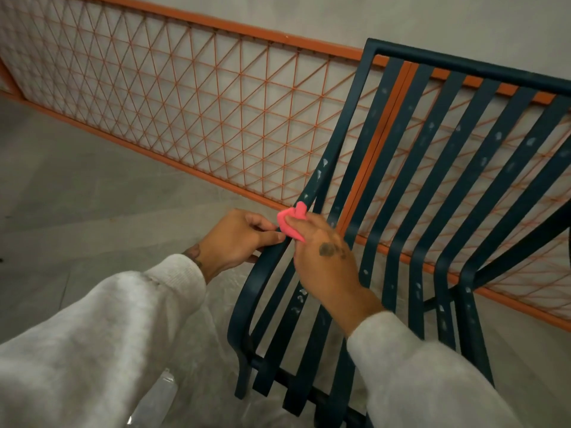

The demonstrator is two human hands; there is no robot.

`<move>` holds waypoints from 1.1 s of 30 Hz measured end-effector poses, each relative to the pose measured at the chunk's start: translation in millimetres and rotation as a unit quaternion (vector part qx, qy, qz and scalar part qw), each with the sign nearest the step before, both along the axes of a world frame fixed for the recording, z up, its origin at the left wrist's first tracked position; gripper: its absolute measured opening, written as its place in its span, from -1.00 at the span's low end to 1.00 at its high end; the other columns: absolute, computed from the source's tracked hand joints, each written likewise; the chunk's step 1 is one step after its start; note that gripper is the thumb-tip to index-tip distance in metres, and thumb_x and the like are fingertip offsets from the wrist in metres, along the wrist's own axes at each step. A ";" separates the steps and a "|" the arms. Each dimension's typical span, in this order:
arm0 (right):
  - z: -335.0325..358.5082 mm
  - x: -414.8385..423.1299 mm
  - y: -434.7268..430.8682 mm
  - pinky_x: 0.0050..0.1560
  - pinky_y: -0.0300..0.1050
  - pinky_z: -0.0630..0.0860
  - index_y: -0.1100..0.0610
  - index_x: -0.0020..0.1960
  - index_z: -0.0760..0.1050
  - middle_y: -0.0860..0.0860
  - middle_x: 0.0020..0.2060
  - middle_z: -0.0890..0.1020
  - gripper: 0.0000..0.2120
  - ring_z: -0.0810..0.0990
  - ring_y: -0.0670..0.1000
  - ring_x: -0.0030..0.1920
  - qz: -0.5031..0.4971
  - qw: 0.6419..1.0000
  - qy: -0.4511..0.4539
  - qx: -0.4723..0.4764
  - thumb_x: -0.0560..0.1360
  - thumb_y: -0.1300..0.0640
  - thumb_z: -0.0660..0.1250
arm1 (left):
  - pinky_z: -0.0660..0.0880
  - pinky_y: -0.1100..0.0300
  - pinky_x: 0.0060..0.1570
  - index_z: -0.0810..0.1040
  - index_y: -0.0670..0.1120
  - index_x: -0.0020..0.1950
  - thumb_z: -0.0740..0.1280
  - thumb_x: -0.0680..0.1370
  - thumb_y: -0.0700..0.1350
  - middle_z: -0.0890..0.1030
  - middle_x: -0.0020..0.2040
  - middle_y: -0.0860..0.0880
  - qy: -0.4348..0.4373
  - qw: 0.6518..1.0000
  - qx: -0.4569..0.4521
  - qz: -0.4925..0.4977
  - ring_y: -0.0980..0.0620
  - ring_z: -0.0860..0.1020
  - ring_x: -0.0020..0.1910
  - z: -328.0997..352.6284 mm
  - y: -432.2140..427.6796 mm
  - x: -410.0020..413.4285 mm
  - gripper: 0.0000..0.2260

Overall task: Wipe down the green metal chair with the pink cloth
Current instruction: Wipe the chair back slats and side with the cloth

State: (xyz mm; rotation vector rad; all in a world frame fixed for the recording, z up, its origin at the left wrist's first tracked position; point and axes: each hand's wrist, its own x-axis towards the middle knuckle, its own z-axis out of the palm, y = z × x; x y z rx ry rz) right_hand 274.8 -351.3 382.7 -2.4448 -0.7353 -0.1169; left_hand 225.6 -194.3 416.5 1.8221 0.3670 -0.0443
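The dark green metal chair [432, 186] fills the right half of the view, with long curved slats speckled with pale spots. My right hand [327, 261] presses a small bunched pink cloth [290, 222] against the chair's leftmost slat, where backrest bends into seat. My left hand [238, 239] grips the chair's left outer frame bar just beside the cloth, fingers curled around it. Both arms wear light grey sleeves.
An orange metal railing [197, 112] with a wire lattice runs diagonally behind the chair, in front of a pale wall. The floor [77, 193] is grey concrete. Something clear and shiny [160, 393] lies on the floor under my left arm.
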 end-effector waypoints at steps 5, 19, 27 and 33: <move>-13.0 -6.6 -5.3 0.37 -0.19 0.40 -0.18 0.45 0.39 -0.14 0.37 0.47 -0.55 0.46 -0.11 0.32 0.012 0.999 -0.008 0.046 0.64 0.19 0.23 | 0.62 0.06 -0.05 0.67 -0.15 -0.02 0.45 0.49 -0.10 0.71 -0.09 -0.04 0.005 0.999 0.036 -0.010 -0.01 0.67 -0.07 1.0 0.1 -0.4 -0.85; 9.2 27.0 -2.0 0.48 -0.03 0.29 -0.18 0.46 0.38 -0.06 0.43 0.42 -0.52 0.38 0.04 0.43 -0.017 0.996 0.081 -0.010 0.63 0.22 0.16 | 0.54 0.35 -0.35 0.65 -0.12 0.01 0.40 0.53 -0.10 0.69 -0.10 -0.02 0.011 0.996 0.092 -0.006 0.15 0.64 -0.18 8.1 -6.9 -2.0 -0.88; 22.3 -23.2 -10.2 0.43 -0.19 0.26 -0.17 0.41 0.44 -0.10 0.43 0.44 -0.61 0.36 -0.06 0.44 0.008 0.988 0.134 0.077 0.66 0.18 0.18 | 0.53 0.37 -0.29 0.68 -0.08 0.00 0.40 0.53 -0.04 0.70 -0.15 0.01 -0.043 0.994 0.095 0.029 0.11 0.66 -0.19 -4.1 -13.5 -11.4 -0.85; 28.6 -30.2 -31.3 -0.08 -0.15 0.47 -0.37 0.02 0.62 -0.09 0.18 0.56 -0.68 0.52 0.02 0.16 -0.053 0.917 0.303 0.255 0.64 0.06 0.24 | 0.55 0.27 -0.21 0.67 -0.09 0.02 0.32 0.59 -0.04 0.69 -0.13 -0.03 -0.031 0.980 0.195 0.005 0.06 0.64 -0.19 3.2 -17.2 -11.0 -0.82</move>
